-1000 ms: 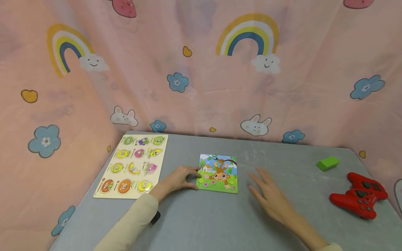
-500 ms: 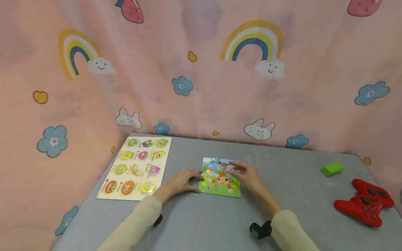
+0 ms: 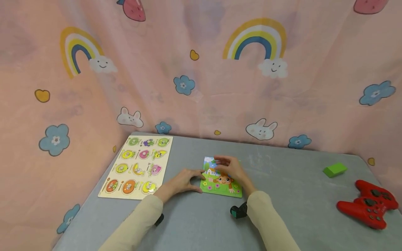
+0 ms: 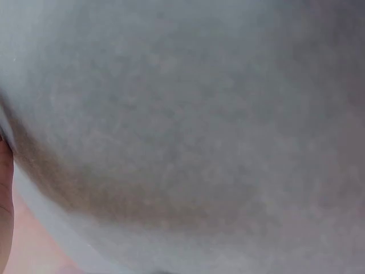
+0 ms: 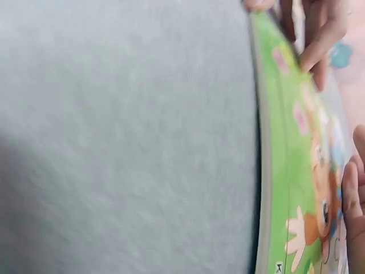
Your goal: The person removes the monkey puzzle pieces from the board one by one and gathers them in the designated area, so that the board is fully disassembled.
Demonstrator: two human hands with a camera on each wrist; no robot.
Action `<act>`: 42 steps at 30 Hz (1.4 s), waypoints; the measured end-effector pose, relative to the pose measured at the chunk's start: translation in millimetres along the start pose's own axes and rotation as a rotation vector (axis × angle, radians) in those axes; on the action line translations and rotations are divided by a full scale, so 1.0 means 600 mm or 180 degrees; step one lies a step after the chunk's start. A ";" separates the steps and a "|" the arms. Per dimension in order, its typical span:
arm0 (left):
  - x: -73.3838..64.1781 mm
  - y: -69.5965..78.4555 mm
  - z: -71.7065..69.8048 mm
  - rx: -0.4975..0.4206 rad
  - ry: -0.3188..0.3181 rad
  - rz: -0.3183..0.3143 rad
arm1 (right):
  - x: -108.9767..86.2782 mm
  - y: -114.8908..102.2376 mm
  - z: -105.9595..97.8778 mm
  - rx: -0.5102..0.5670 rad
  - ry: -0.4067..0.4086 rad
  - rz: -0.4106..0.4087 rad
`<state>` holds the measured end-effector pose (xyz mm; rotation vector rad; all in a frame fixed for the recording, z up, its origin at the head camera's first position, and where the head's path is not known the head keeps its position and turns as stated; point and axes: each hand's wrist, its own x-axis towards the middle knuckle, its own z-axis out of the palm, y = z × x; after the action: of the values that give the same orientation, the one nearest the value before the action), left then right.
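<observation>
A square jigsaw puzzle (image 3: pixel 220 187) with a hanging monkey picture lies flat on the grey table. My left hand (image 3: pixel 183 181) holds its left edge, thumb near the front corner and fingers higher up that side. Over the upper part of the puzzle is my right hand (image 3: pixel 233 170), its fingers bent loosely and covering the monkey's upper body. In the right wrist view, my right fingers (image 5: pixel 352 191) lie close over the picture; whether they touch it I cannot tell. The left wrist view shows mostly grey table (image 4: pixel 188 125) and part of a finger (image 4: pixel 4 200).
To the left lies a cream fruit peg board (image 3: pixel 135 167) with several knobbed pieces. A green block (image 3: pixel 334 170) and a red game controller (image 3: pixel 368 204) sit at the right. A pink patterned curtain (image 3: pixel 207 108) hangs behind the table.
My right hand has come in from the right of the puzzle and moved left over its upper part. The left hand keeps its place at the left edge. The head view has shifted slightly.
</observation>
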<state>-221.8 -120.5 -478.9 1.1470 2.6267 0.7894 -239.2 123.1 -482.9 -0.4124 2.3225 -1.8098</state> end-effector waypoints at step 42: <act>0.004 0.005 0.002 0.0136 -0.0153 -0.0129 | 0.062 -0.025 0.006 -0.1509 -0.0810 0.0025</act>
<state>-220.9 -116.7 -478.1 1.1053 2.6305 0.6926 -272.0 104.6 -467.9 -0.6504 2.5364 -1.1062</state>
